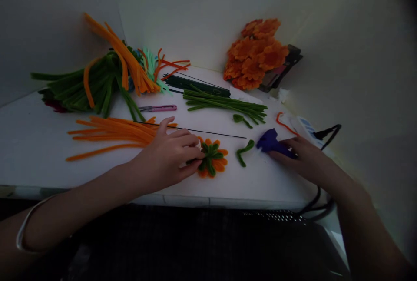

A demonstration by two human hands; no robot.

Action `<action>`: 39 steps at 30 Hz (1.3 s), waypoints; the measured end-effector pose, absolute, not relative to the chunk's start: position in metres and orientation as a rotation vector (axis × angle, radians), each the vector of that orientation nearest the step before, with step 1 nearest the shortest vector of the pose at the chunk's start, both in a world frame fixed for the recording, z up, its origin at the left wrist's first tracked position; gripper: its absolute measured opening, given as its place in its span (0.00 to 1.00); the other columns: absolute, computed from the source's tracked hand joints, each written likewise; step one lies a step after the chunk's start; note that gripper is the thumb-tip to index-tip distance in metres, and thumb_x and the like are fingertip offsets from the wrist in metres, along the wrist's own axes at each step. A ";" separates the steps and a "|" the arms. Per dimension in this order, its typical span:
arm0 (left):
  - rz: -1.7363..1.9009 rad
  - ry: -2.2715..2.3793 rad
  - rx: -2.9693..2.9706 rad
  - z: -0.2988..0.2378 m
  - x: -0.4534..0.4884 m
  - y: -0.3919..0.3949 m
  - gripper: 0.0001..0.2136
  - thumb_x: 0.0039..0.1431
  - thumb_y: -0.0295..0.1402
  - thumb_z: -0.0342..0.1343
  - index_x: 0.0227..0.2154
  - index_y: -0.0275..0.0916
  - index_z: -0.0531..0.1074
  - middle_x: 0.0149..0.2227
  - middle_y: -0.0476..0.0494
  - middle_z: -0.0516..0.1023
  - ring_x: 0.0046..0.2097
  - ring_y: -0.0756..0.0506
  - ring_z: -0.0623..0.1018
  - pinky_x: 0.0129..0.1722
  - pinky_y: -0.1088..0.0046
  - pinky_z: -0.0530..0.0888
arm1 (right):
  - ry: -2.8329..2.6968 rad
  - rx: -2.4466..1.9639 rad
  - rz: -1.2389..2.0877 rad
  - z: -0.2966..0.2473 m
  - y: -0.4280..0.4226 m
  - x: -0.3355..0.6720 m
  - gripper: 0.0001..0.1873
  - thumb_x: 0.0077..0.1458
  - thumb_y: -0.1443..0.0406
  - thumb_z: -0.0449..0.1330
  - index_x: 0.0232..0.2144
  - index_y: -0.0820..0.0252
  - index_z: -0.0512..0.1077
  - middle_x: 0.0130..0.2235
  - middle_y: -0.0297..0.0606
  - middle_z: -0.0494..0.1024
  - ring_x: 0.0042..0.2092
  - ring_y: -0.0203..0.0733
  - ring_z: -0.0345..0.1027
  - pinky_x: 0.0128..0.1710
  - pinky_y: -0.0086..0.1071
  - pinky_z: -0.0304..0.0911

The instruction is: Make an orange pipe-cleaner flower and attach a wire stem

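Observation:
My left hand (172,153) is closed in a pinch at the left edge of a flower (211,155) made of pipe cleaners, with orange petals and a green centre. Something small and white shows between its fingers. On the right, my right hand (304,155) is wrapped round a purple glue gun (272,141), held low over the white table. Between the two hands lies a bent green pipe cleaner piece (244,153), and a green leaf shape (241,119) sits a little farther back. A thin dark stem wire (221,133) runs behind the flower.
Orange pipe cleaners (107,132) lie at left, below a green bundle (87,81). Pink-handled snips (159,108), green pipe cleaners (224,104) and dark wires (198,85) lie behind. Finished orange flowers (254,55) stand at the back right. A black cable (334,133) loops at right.

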State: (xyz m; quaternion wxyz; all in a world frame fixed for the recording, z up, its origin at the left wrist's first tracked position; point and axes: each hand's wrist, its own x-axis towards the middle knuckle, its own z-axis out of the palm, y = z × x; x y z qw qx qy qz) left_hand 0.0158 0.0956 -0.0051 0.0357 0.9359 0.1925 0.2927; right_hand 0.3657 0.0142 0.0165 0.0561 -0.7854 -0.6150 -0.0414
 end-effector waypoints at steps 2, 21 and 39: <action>0.898 0.589 2.879 -0.005 0.016 0.096 0.08 0.62 0.31 0.52 0.32 0.44 0.77 0.34 0.50 0.78 0.39 0.48 0.76 0.59 0.54 0.52 | -1.973 -2.327 -0.176 0.021 0.017 0.361 0.25 0.50 0.48 0.57 0.40 0.63 0.75 0.43 0.50 0.75 0.41 0.52 0.72 0.40 0.43 0.67; 0.932 0.556 2.924 -0.006 0.014 0.095 0.05 0.58 0.30 0.57 0.31 0.42 0.78 0.33 0.50 0.77 0.38 0.47 0.76 0.61 0.52 0.51 | -2.777 -1.692 -0.197 0.024 0.110 0.237 0.02 0.60 0.67 0.57 0.35 0.59 0.70 0.40 0.37 0.74 0.31 0.37 0.68 0.25 0.29 0.53; 0.936 0.547 2.959 -0.006 0.015 0.095 0.06 0.59 0.31 0.56 0.32 0.43 0.78 0.32 0.51 0.78 0.37 0.47 0.76 0.60 0.50 0.51 | -1.541 -0.951 0.425 0.053 0.024 0.215 0.06 0.60 0.71 0.57 0.35 0.55 0.69 0.31 0.31 0.75 0.26 0.34 0.70 0.27 0.31 0.68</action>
